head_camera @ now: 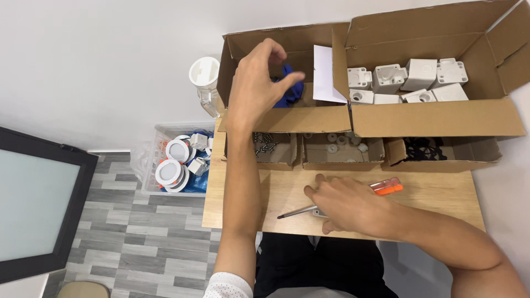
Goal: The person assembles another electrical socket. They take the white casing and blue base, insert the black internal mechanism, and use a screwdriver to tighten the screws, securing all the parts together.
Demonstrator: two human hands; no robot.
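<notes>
Reaching into the left cardboard box (287, 118), the left hand (259, 83) is held with fingers loosely curled and parted just above a blue object (288, 88), not gripping it. The right hand (345, 204) is pressed down on the wooden table (441, 193), laid over a screwdriver (342, 201) with an orange handle. White plastic housings (408, 80) are seen in the right box (441, 118).
</notes>
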